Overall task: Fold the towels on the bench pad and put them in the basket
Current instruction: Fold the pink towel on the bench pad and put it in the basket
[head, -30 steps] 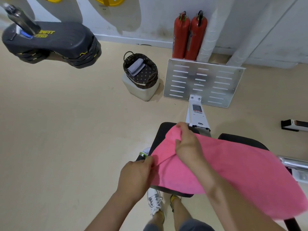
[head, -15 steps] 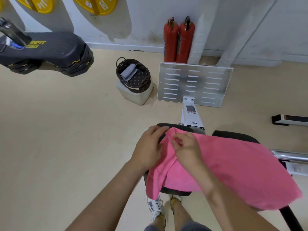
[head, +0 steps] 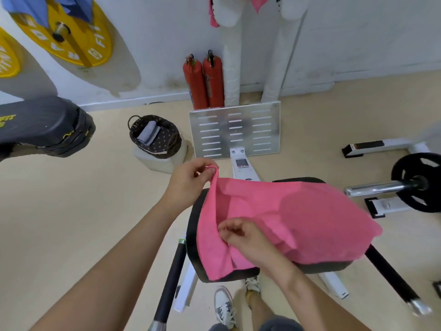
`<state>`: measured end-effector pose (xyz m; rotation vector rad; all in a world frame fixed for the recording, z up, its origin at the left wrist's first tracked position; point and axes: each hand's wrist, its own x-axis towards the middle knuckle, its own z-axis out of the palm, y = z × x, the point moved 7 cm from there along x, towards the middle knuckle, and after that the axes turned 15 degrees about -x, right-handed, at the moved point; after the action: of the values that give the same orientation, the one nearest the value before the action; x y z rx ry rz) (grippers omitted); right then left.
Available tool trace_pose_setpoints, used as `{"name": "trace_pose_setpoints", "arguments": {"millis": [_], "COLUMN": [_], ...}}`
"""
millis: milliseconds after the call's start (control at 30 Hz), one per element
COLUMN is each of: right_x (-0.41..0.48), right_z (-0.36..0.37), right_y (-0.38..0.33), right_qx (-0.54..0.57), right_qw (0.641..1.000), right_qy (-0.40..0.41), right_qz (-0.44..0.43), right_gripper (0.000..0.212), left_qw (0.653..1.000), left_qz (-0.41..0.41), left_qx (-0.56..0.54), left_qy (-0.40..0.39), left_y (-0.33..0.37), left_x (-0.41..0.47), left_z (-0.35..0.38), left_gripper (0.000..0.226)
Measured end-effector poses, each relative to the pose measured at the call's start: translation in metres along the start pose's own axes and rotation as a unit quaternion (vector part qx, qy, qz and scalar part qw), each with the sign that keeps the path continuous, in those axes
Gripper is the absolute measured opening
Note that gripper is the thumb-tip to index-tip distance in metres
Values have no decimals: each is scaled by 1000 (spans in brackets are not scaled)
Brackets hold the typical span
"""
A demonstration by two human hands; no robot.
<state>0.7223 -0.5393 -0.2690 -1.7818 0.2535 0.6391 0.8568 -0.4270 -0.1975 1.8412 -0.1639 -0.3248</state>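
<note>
A pink towel [head: 286, 211] is draped across the worktop [head: 193, 235] and overhangs its right side. The towel's far-left corner is pinched and lifted clear of the worktop by the left hand [head: 188, 182], and its near-left edge is pinched by the right hand [head: 245, 237]. The fold is judged barely begun. It is best made with both pinched points kept taut and level, carried across the worktop, and edges matched before anything is pressed flat. Beyond the worktop's far-left corner, a folded grey towel [head: 148, 133] is already lodged in the basket [head: 175, 139].
</note>
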Motion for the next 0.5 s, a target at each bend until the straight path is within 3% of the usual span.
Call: {"name": "trace_pose_setpoints", "arguments": {"millis": [100, 233, 333, 467, 500], "right_x": [-6, -8, -35, -91, -102], "right_z": [4, 16, 5, -49, -64], "right_y": [7, 14, 17, 27, 29], "right_qx": [-6, -111, -64, -130, -147], "right_qw": [999, 991, 995, 986, 983], "right_qy": [40, 54, 64, 99, 107], "right_qz": [20, 52, 28, 32, 37], "right_gripper": [34, 27, 13, 57, 56], "left_qw": [1000, 1000, 997, 995, 995], "left_qz": [9, 21, -11, -21, -12], "left_qx": [-4, -12, -72, -89, -90], "left_qy": [-15, -15, 15, 26, 28], "left_y": [14, 30, 30, 30, 34], "left_x": [-2, -7, -5, 2, 4], "left_z": [8, 16, 16, 31, 37], "left_gripper": [17, 16, 17, 19, 20]}}
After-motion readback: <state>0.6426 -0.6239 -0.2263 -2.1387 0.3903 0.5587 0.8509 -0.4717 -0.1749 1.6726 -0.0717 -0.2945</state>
